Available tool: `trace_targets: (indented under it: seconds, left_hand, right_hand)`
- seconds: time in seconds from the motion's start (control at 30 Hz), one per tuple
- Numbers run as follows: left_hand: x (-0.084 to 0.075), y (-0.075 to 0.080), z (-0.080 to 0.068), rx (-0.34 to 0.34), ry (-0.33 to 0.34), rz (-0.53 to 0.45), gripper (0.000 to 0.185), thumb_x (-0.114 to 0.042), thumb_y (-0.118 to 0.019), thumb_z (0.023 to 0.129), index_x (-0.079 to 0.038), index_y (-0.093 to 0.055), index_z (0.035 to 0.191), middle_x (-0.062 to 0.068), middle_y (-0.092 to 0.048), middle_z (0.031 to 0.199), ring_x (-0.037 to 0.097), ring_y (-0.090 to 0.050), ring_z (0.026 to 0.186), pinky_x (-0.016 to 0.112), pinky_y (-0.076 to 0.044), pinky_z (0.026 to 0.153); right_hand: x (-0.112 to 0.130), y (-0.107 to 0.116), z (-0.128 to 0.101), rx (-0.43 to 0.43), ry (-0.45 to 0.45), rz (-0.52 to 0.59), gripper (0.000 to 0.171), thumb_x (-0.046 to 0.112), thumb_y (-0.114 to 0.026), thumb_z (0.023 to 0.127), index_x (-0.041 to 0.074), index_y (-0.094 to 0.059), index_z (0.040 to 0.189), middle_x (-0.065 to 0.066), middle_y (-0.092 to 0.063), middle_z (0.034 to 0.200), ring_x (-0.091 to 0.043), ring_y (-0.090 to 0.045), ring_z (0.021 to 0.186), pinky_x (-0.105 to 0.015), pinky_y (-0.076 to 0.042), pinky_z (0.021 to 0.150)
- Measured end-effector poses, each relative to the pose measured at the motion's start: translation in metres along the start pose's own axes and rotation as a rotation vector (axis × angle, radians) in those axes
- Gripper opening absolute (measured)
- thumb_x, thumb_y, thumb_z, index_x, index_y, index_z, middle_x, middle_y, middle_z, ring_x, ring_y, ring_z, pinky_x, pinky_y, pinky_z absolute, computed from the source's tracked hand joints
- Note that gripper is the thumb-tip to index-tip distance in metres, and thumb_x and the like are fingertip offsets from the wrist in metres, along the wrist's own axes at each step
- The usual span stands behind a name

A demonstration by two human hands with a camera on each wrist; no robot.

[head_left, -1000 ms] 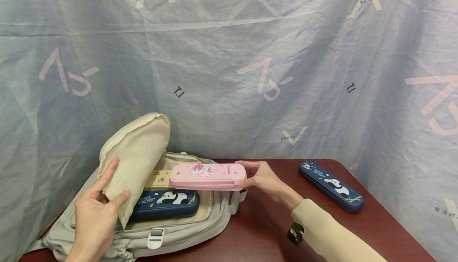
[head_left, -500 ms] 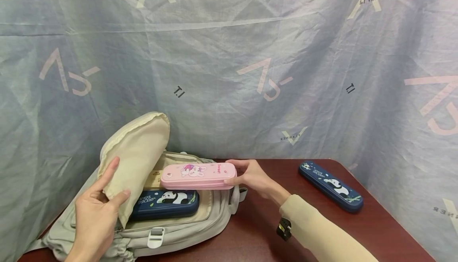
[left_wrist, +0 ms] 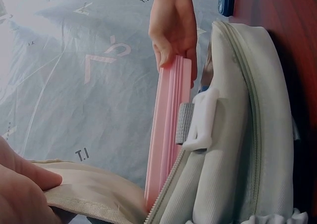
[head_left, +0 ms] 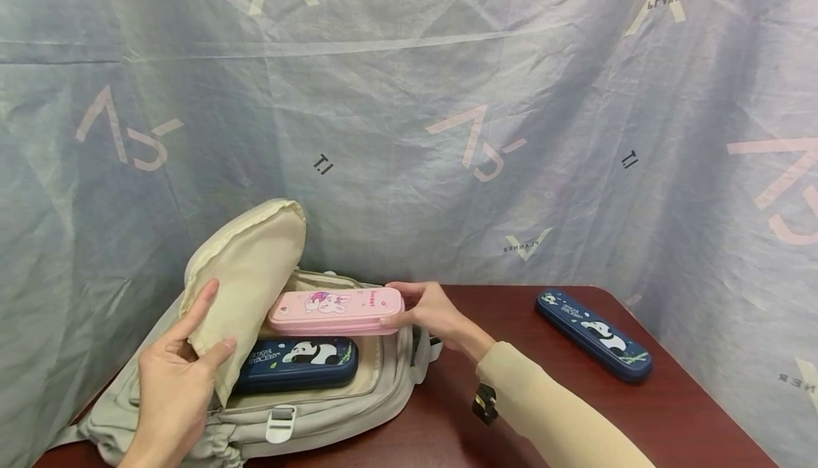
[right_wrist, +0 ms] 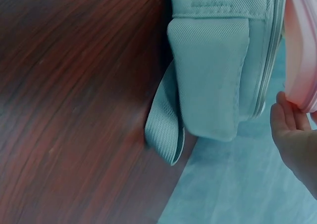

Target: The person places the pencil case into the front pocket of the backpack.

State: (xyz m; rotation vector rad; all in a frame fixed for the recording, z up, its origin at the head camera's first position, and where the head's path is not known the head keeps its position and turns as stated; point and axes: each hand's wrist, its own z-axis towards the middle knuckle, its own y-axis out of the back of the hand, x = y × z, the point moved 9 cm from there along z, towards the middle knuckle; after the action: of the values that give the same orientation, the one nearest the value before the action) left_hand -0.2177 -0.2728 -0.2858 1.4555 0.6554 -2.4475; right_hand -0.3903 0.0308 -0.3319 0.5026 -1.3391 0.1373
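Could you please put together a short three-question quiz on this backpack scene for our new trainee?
1. True or false: the left hand holds the backpack's flap up.
2. What does the right hand hold? A. the pink pencil case B. a blue panda case C. the buckle
3. Where does the second blue panda case lie?

Key
1. True: its fingers and thumb pinch the beige flap, which leaves the backpack open.
2. A: it grips the pink case by its right end, above the opening and the blue panda case inside.
3. On the red-brown table, to the right, apart from the backpack.
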Motion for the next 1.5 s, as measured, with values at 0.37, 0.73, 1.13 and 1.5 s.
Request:
trace_targets:
  seconds: [0.37,0.73,1.13,1.5]
  left_hand:
    - [-0.001,-0.002,-0.001,0.004,0.004,0.002,0.081,0.036,-0.056,0.082,-0.008,-0.059,0.150,0.000,-0.053,0.157,0.015,-0.042,0.147,0.014,-0.047,0.099]
    - [-0.002,-0.002,-0.002,0.022,0.003,-0.017,0.081,0.036,-0.057,0.082,-0.007,-0.058,0.151,-0.002,-0.053,0.157,0.017,-0.038,0.149,0.016,-0.046,0.102]
    - [-0.001,-0.003,0.000,0.043,0.001,-0.025,0.082,0.036,-0.057,0.082,-0.007,-0.057,0.152,0.000,-0.052,0.158,0.018,-0.043,0.146,0.012,-0.049,0.096]
    - [-0.001,-0.003,0.001,0.058,-0.005,-0.025,0.082,0.036,-0.058,0.082,-0.007,-0.056,0.152,0.001,-0.051,0.159,0.018,-0.041,0.147,0.013,-0.048,0.097]
  right_hand:
    - [0.002,-0.015,0.012,0.011,-0.009,0.004,0.063,0.008,-0.091,0.078,0.002,-0.070,0.137,-0.009,-0.078,0.110,-0.014,-0.070,0.099,-0.025,-0.054,0.086]
    - [0.007,-0.027,0.019,0.000,-0.001,-0.010,0.061,0.004,-0.090,0.078,0.000,-0.070,0.135,-0.011,-0.078,0.108,-0.015,-0.071,0.098,-0.025,-0.055,0.085]
    - [0.014,-0.045,0.030,0.018,0.026,0.002,0.060,0.003,-0.090,0.078,-0.001,-0.071,0.134,-0.010,-0.078,0.108,-0.013,-0.071,0.098,-0.024,-0.055,0.087]
    - [0.015,-0.059,0.042,0.034,0.034,-0.019,0.066,0.002,-0.091,0.078,-0.004,-0.066,0.139,-0.009,-0.078,0.110,-0.013,-0.071,0.100,-0.025,-0.055,0.090]
